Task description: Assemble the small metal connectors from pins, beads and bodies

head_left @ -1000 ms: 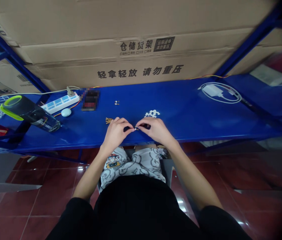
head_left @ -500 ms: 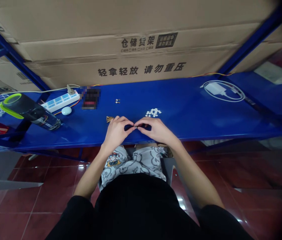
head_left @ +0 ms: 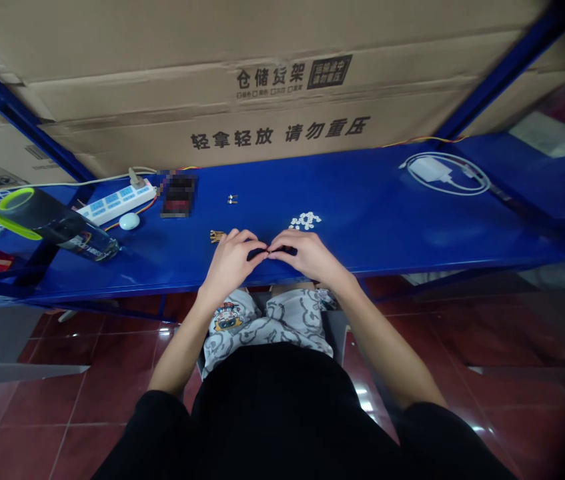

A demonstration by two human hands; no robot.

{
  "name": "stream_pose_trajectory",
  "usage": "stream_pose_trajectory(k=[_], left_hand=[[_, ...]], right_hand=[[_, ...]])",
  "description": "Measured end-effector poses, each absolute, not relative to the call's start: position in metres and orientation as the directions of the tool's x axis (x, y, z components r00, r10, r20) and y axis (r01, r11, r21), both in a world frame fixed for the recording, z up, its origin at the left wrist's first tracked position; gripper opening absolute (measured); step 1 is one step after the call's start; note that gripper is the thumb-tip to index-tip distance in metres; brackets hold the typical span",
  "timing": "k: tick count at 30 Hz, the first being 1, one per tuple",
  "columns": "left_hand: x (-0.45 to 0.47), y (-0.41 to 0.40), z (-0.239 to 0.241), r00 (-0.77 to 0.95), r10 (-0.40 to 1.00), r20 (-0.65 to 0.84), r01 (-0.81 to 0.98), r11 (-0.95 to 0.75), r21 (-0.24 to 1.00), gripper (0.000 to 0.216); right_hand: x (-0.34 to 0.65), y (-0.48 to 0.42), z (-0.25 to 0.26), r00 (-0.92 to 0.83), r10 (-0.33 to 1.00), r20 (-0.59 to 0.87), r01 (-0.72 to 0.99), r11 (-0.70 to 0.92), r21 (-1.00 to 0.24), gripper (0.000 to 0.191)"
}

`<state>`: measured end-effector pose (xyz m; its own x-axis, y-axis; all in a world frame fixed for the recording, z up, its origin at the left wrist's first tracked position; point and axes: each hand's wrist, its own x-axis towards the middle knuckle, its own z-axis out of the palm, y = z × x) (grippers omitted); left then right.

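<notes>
My left hand [head_left: 232, 259] and my right hand [head_left: 304, 254] rest on the blue shelf board [head_left: 372, 220], fingertips pinched together at the middle. Between them sits a tiny part [head_left: 267, 253], too small to name. Both hands are closed in a pinch. A heap of small white pieces [head_left: 305, 220] lies just beyond my right hand. A few small brass parts [head_left: 217, 235] lie just beyond my left hand. A small metal piece [head_left: 233, 199] sits farther back on the shelf.
A black bottle with a green rim [head_left: 52, 223] lies at the left, near a white power strip [head_left: 116, 203] and a small white oval object [head_left: 129, 221]. A white charger with coiled cable [head_left: 437, 172] lies at the back right. Cardboard boxes [head_left: 272, 100] stand behind the shelf.
The fingertips have closed tighter over the tiny part, which showed more clearly before. The view has shifted slightly; the hands stay in place.
</notes>
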<state>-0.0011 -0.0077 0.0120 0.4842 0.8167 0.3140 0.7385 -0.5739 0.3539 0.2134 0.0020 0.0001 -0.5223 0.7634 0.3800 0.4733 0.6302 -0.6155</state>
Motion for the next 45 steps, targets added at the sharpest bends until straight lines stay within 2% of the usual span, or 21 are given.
stream_pose_trajectory(k=[7, 17, 23, 32, 45], left_hand=[[-0.001, -0.009, 0.013, 0.504, 0.801, 0.323, 0.725, -0.595, 0.347, 0.014], [-0.001, -0.010, 0.015, 0.525, 0.792, 0.311, 0.728, -0.607, 0.318, 0.018], [-0.001, -0.008, 0.013, 0.518, 0.795, 0.317, 0.727, -0.604, 0.327, 0.018], [-0.003, -0.008, 0.013, 0.545, 0.778, 0.311, 0.720, -0.625, 0.302, 0.019], [-0.002, -0.010, 0.016, 0.567, 0.768, 0.299, 0.712, -0.639, 0.291, 0.017]], right_hand=[[0.213, 0.002, -0.001, -0.566, 0.705, 0.428, 0.413, 0.691, -0.593, 0.017], [0.214, 0.002, 0.000, -0.544, 0.746, 0.384, 0.488, 0.653, -0.579, 0.014], [0.215, 0.001, 0.001, -0.506, 0.795, 0.335, 0.522, 0.592, -0.615, 0.016], [0.219, 0.002, 0.005, -0.567, 0.766, 0.305, 0.545, 0.626, -0.559, 0.019], [0.226, 0.001, 0.012, -0.605, 0.746, 0.277, 0.541, 0.641, -0.545, 0.020]])
